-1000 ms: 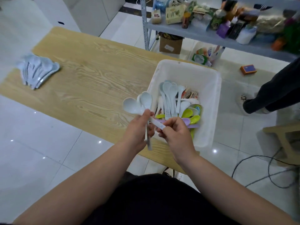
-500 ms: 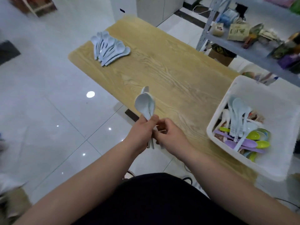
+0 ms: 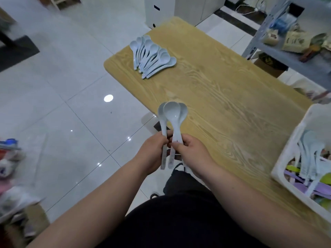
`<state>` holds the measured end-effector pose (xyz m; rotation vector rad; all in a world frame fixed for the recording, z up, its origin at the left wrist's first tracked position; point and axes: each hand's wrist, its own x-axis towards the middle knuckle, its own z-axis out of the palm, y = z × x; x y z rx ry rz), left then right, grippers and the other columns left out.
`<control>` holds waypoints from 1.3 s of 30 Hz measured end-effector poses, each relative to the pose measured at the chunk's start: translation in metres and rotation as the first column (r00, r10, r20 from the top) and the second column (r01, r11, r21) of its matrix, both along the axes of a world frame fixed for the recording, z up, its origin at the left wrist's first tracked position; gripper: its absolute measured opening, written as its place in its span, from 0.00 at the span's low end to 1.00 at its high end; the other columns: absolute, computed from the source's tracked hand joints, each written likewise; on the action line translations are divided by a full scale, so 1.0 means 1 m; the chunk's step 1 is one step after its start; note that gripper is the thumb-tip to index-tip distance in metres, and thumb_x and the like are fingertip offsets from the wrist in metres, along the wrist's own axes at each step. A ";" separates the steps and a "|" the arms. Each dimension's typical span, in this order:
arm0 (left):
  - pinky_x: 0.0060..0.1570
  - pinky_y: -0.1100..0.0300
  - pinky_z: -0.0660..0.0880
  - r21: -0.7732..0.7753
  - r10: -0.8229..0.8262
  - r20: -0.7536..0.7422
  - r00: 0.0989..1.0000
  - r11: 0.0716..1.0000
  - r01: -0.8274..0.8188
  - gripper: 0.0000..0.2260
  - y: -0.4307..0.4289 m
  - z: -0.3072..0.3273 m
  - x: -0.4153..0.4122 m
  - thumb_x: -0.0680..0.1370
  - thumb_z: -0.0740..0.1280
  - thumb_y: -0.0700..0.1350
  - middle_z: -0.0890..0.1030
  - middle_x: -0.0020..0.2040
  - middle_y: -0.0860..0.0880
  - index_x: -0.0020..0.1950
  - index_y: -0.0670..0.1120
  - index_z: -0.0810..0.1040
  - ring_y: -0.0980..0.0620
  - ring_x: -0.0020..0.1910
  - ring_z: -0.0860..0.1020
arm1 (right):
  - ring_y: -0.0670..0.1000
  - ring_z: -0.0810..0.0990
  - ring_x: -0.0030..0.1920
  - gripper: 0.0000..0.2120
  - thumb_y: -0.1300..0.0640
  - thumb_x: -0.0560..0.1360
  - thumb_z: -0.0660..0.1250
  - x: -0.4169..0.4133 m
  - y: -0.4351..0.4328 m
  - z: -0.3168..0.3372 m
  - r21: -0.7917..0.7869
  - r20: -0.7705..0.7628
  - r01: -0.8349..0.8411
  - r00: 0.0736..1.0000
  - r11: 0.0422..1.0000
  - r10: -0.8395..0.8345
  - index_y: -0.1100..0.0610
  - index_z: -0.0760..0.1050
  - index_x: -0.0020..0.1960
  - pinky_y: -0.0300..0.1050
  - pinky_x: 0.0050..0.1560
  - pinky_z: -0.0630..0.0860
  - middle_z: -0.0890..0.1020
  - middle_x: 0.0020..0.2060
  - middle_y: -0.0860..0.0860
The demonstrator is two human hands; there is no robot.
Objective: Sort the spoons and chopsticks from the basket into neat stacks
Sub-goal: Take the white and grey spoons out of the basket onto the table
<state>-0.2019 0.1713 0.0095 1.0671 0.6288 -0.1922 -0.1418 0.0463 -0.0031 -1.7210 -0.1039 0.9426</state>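
The task looks partly done, by my judgement. A fanned pile of pale blue spoons (image 3: 152, 56) lies on the far left end of the wooden table (image 3: 223, 97), overlapping but not squared up. Near the table's near edge, both hands hold a small bunch of pale blue spoons (image 3: 172, 113) upright, bowls up and handles down. The left hand (image 3: 152, 151) curls round one handle and the right hand (image 3: 193, 153) pinches the others just beside it, as if lining them up. This bunch is well apart from the pile and has yet to join it. At the right edge, the white basket (image 3: 290, 154) holds more pale spoons (image 3: 309, 158) and some purple and green ones (image 3: 304, 187), all unsorted. I cannot make out chopsticks in the blur, and no chopstick stack shows on the table
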 end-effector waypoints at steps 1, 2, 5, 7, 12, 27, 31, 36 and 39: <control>0.46 0.52 0.81 0.006 0.032 -0.037 0.999 0.999 -0.032 0.17 0.008 -0.003 0.008 0.79 0.54 0.34 0.83 0.49 0.41 0.59 0.38 0.80 0.44 0.45 0.83 | 0.54 0.87 0.49 0.09 0.60 0.80 0.65 0.011 0.006 -0.002 0.013 -0.039 0.040 0.998 0.999 -0.039 0.51 0.82 0.55 0.57 0.54 0.83 0.87 0.49 0.52; 0.49 0.52 0.81 0.034 0.069 -0.096 0.993 0.997 -0.066 0.19 0.018 -0.007 0.017 0.79 0.54 0.33 0.82 0.52 0.41 0.63 0.40 0.80 0.45 0.48 0.83 | 0.55 0.87 0.48 0.08 0.61 0.80 0.65 0.022 0.011 -0.004 0.018 -0.067 0.070 0.995 0.997 -0.069 0.54 0.81 0.55 0.56 0.53 0.83 0.87 0.48 0.54; 0.49 0.55 0.80 0.210 0.118 -0.243 0.963 0.976 -0.067 0.21 0.053 -0.022 0.040 0.79 0.55 0.36 0.74 0.48 0.43 0.64 0.50 0.80 0.47 0.45 0.77 | 0.53 0.87 0.46 0.05 0.62 0.80 0.66 0.060 0.031 -0.008 0.040 -0.104 0.083 0.992 0.996 -0.078 0.56 0.79 0.53 0.51 0.50 0.84 0.85 0.50 0.56; 0.49 0.55 0.80 0.279 0.160 -0.264 0.951 0.957 -0.083 0.19 0.078 -0.024 0.058 0.79 0.56 0.37 0.74 0.47 0.42 0.61 0.50 0.81 0.47 0.44 0.76 | 0.51 0.87 0.45 0.05 0.63 0.80 0.66 0.086 0.052 -0.007 0.069 -0.108 0.061 0.993 0.996 -0.053 0.54 0.79 0.51 0.47 0.47 0.83 0.85 0.50 0.56; 0.49 0.55 0.79 0.373 0.213 -0.198 0.957 0.919 -0.128 0.11 0.137 -0.018 0.098 0.80 0.63 0.36 0.78 0.42 0.47 0.53 0.45 0.83 0.49 0.43 0.78 | 0.51 0.87 0.45 0.09 0.65 0.80 0.65 0.137 0.102 -0.008 0.099 -0.129 0.020 0.992 0.995 -0.007 0.51 0.78 0.52 0.46 0.45 0.83 0.85 0.48 0.55; 0.49 0.53 0.81 0.375 0.122 -0.237 0.964 0.927 -0.025 0.13 0.317 -0.076 0.231 0.78 0.67 0.32 0.78 0.38 0.50 0.57 0.47 0.81 0.49 0.41 0.81 | 0.53 0.85 0.53 0.11 0.64 0.81 0.66 0.256 0.232 -0.068 -0.045 -0.251 0.357 0.900 0.933 -0.357 0.49 0.73 0.56 0.48 0.50 0.81 0.85 0.51 0.54; 0.50 0.49 0.82 0.439 -0.038 -0.318 0.947 0.880 0.182 0.10 0.382 -0.104 0.277 0.77 0.68 0.33 0.76 0.41 0.45 0.54 0.45 0.81 0.47 0.44 0.79 | 0.51 0.83 0.53 0.07 0.63 0.81 0.64 0.276 0.265 -0.090 -0.139 -0.219 0.592 0.763 0.794 -0.608 0.52 0.75 0.55 0.43 0.45 0.79 0.84 0.52 0.54; 0.51 0.49 0.83 0.582 -0.147 -0.435 0.888 0.707 0.402 0.08 0.435 -0.133 0.319 0.73 0.73 0.40 0.80 0.42 0.48 0.50 0.47 0.78 0.47 0.44 0.82 | 0.52 0.82 0.50 0.06 0.63 0.81 0.65 0.289 0.291 -0.124 -0.247 -0.233 0.774 0.537 0.583 -0.811 0.53 0.74 0.52 0.50 0.51 0.80 0.82 0.50 0.55; 0.49 0.50 0.82 0.604 -0.217 -0.486 0.846 0.617 0.505 0.19 0.446 -0.142 0.337 0.71 0.76 0.44 0.83 0.44 0.48 0.57 0.47 0.72 0.50 0.41 0.84 | 0.54 0.82 0.51 0.06 0.62 0.82 0.64 0.288 0.301 -0.133 -0.292 -0.208 0.767 0.532 0.571 -0.821 0.55 0.73 0.58 0.49 0.50 0.79 0.81 0.51 0.55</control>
